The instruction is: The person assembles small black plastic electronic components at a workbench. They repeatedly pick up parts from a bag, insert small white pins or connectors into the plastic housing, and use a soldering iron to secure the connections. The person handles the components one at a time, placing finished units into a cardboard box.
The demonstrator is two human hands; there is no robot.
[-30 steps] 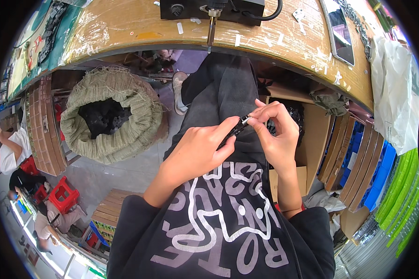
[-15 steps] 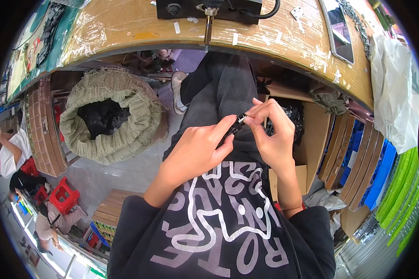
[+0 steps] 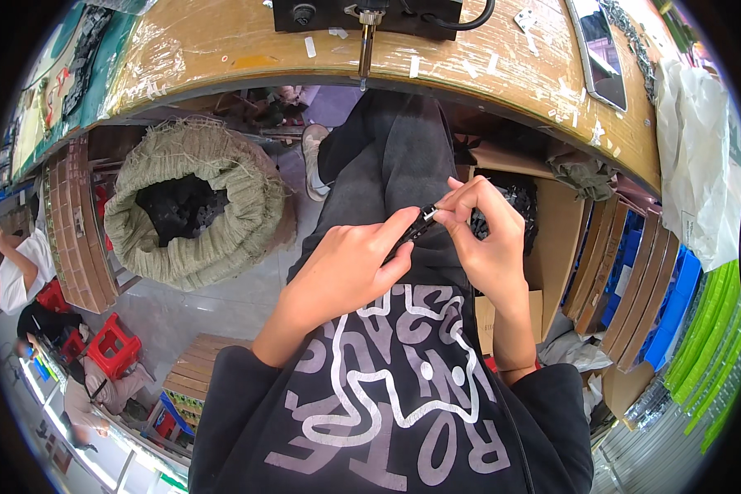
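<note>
Above my lap, my left hand point(image 3: 350, 259) is closed around a small, narrow black part point(image 3: 413, 229), whose far end sticks out past the thumb and forefinger. A small pale, shiny piece point(image 3: 429, 212) shows at that end. My right hand point(image 3: 483, 226) meets it there, thumb and forefinger pinched together against the shiny piece. The fingertips cover most of it, so its exact kind cannot be told. Both hands are close together, joined by the black part.
Ahead lies a film-covered wooden bench point(image 3: 222, 51) with a black machine point(image 3: 362, 18), its metal rod pointing down over the edge, and a phone point(image 3: 603, 62). At left stands a woven sack point(image 3: 255, 214) of black pieces; at right, a cardboard box point(image 3: 552, 255). Other people sit at far left.
My right hand has shifted very slightly, its fingers still pinched at the part's end. The left hand keeps its hold almost unmoved.
</note>
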